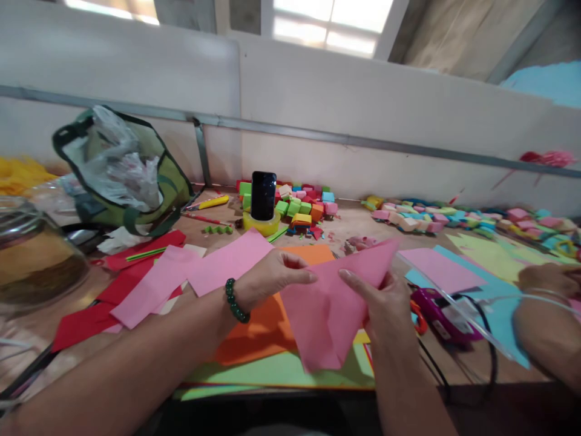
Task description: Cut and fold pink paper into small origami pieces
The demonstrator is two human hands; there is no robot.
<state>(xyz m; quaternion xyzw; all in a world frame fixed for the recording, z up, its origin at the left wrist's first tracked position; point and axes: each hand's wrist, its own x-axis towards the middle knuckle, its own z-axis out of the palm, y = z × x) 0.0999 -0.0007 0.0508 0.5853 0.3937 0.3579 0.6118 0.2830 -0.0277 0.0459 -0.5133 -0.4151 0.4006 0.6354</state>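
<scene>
A sheet of pink paper (313,309), partly folded, is held up above the table between my two hands. My left hand (276,275), with a dark green bead bracelet (236,303) at the wrist, pinches its upper left edge. On the right side, my right hand (385,297) grips the sheet with the thumb in front and the fingers hidden behind. Below the sheet lie orange paper (258,333) and light green paper (254,374). Pink strips (158,284) and red paper pieces (86,324) spread out to the left.
A phone (263,195) stands upright in a yellow tape roll (261,225), before several coloured paper blocks (308,203). A glass jar (36,260) and green bag (167,151) stand left. A purple device (442,315) with cables lies right, near another person's arm (544,333).
</scene>
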